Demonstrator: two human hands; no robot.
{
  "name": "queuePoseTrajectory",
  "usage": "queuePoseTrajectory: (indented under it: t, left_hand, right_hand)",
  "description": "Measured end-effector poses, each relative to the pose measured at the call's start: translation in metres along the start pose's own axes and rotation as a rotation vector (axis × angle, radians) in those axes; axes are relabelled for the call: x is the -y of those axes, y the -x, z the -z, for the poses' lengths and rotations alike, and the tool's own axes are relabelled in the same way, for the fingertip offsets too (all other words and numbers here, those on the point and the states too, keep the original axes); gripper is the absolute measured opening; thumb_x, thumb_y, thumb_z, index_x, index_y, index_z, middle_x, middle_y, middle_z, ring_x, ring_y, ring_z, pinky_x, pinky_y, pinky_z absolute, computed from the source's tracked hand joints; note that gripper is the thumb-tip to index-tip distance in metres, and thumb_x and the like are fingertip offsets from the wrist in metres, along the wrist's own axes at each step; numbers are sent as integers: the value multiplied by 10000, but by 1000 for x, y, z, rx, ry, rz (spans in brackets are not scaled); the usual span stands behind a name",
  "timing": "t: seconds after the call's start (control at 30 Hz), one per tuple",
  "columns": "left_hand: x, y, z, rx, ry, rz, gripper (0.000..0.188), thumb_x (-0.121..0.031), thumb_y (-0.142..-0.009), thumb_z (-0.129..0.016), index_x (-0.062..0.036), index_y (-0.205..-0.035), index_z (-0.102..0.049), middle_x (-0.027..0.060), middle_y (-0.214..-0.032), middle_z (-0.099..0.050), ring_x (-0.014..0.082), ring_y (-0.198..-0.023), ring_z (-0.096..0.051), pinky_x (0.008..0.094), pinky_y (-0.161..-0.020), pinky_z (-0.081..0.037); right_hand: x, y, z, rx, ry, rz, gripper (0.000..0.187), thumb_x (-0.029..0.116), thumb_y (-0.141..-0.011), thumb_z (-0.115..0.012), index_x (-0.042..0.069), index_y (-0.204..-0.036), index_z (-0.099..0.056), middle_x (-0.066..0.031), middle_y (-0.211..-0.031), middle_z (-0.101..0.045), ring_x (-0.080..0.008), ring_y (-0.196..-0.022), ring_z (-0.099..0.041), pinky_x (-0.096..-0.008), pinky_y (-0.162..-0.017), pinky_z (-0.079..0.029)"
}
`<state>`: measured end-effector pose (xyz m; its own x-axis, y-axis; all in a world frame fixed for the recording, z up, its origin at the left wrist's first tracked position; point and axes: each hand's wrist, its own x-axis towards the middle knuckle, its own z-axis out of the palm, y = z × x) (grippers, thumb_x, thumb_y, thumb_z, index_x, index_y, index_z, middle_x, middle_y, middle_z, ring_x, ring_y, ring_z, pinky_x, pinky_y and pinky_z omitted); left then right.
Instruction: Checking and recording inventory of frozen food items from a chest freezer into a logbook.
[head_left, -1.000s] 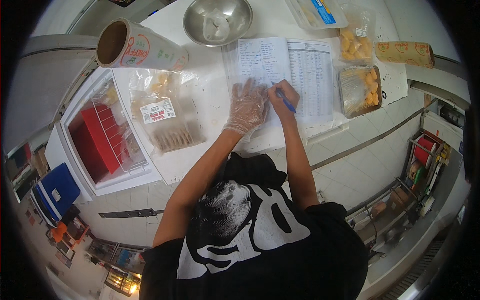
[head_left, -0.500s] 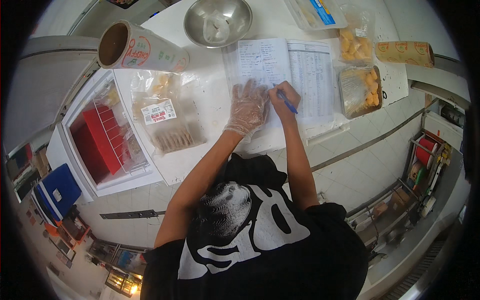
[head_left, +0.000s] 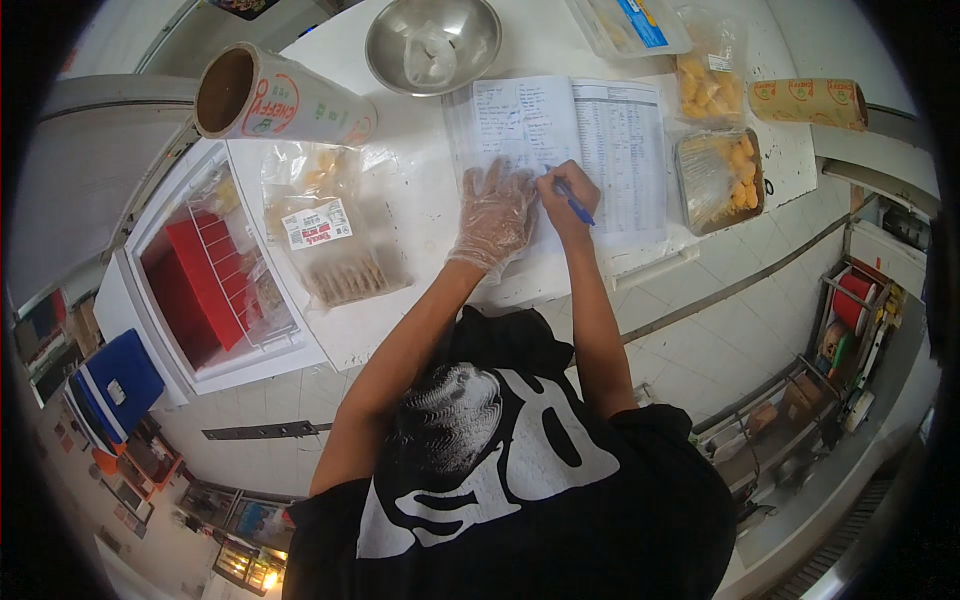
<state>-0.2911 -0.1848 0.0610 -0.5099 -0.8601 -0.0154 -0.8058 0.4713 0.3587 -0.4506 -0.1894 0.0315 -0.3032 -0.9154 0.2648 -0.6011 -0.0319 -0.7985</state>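
Note:
An open notebook point(head_left: 545, 105) lies on the white worktop, handwriting on its left page and a printed table on its right one. My left hand point(head_left: 495, 215), in a clear plastic glove, rests flat on the left page with its fingers spread. Bare and closed, my right hand point(head_left: 572, 195) grips a blue pen point(head_left: 577, 206) beside it. The pen's tip touches or nearly touches the paper near the middle fold; my fingers partly hide it. Just beyond the notebook stands a steel bowl point(head_left: 385, 50) with crumpled clear plastic inside.
Left of the notebook are a bag of stacked patties point(head_left: 347, 280) and a large wrap roll point(head_left: 300, 100). On the right sit a film-covered tray of yellow pieces point(head_left: 745, 185), a bag of similar pieces point(head_left: 710, 95) and another roll point(head_left: 808, 103). An open freezer point(head_left: 190, 270) borders the worktop's left.
The view has shifted very slightly. My right hand and the pen have moved only a little on the page; my left hand stays in place.

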Motion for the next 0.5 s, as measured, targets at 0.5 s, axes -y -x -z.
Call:
queuePoseTrajectory:
  t: [0.5]
  left_hand:
    - [-2,-4,3,85,37,21,431,-334,-967,-582,-177,-1362,-653,45,-1480,-558,374,-1480,-368,693,-1165,-215]
  right_hand:
    - [-8,0,0,-32,28,18,109,27,-788,-741,31,-767,-635,-89,-675,-653,-148,-609,-626,-303,-594,-508]
